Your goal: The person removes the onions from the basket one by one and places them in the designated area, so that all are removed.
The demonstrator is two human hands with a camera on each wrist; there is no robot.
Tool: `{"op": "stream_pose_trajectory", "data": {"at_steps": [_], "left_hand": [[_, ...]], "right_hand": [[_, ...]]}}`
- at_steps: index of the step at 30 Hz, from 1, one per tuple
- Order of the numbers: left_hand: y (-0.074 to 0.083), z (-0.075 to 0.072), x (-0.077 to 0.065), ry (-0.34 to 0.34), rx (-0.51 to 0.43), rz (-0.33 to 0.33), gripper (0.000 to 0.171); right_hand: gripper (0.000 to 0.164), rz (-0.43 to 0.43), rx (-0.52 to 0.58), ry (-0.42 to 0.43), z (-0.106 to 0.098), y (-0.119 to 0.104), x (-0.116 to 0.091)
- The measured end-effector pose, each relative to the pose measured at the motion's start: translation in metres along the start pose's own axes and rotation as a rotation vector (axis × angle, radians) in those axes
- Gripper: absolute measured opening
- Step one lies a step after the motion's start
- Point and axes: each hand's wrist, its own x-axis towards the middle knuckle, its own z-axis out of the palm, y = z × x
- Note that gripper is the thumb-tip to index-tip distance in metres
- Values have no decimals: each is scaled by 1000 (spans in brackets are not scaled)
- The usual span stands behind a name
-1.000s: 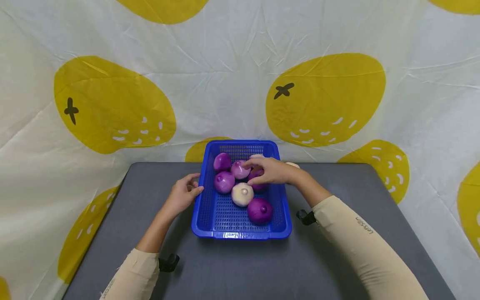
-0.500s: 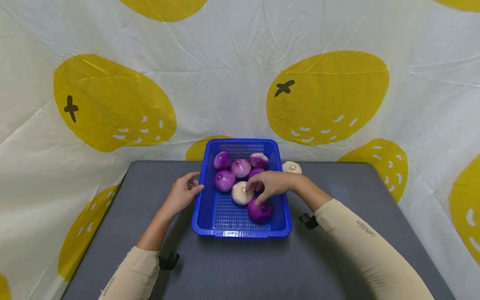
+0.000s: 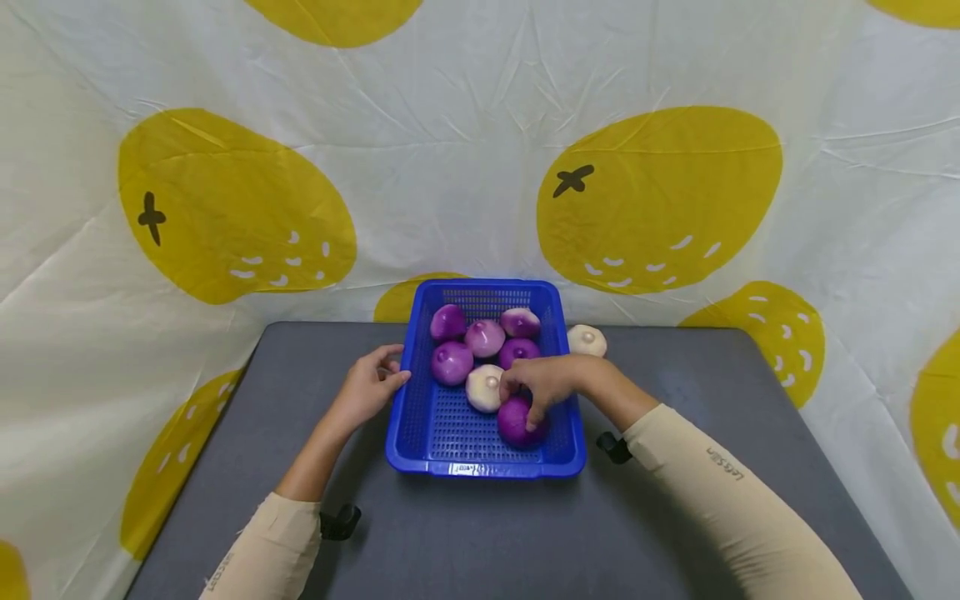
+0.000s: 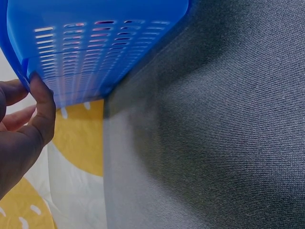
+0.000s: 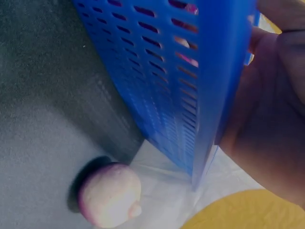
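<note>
A blue plastic basket [image 3: 408,457] holds several purple onions and one whitish onion [image 3: 483,388]. At its left side my left hand [image 3: 364,390] grips the rim; in the left wrist view the left hand's fingers [image 4: 44,107] pinch that rim. Inside the basket's near right part, my right hand [image 3: 546,382] grips a dark purple onion [image 3: 520,423], thumb toward the front and fingers behind. The right wrist view shows the basket wall [image 5: 157,71] hiding most of this grip. Close behind the fingers sits another purple onion [image 3: 518,350].
One pale onion [image 3: 587,340] lies outside the basket, on the dark grey table [image 3: 480,542] near its back right. Behind the table hangs a white cloth [image 3: 450,167] with yellow fruit prints.
My right hand has moved toward me across the basket, from the back onions to the dark purple onion in front, and taken hold of it. My left hand stays at the rim.
</note>
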Motion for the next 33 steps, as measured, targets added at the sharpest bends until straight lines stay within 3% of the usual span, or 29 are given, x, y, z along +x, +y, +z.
{"op": "stream_pose_trajectory", "data": {"at_steps": [7, 13, 21, 26, 33], "left_hand": [[3, 1, 1, -2, 12, 9, 46], [2, 2, -1, -2, 24, 1, 46], [3, 1, -2, -14, 21, -18, 47], [2, -1, -2, -7, 7, -18, 46], [2, -1, -1, -20, -7, -26, 46]], "right_hand": [[49, 70, -44, -7, 10, 0, 4], [49, 48, -93, -13, 17, -2, 7], [40, 33, -77, -14, 17, -5, 3], [42, -28, -38, 40, 10, -5, -4], [46, -127, 155, 183, 0, 2, -20]]}}
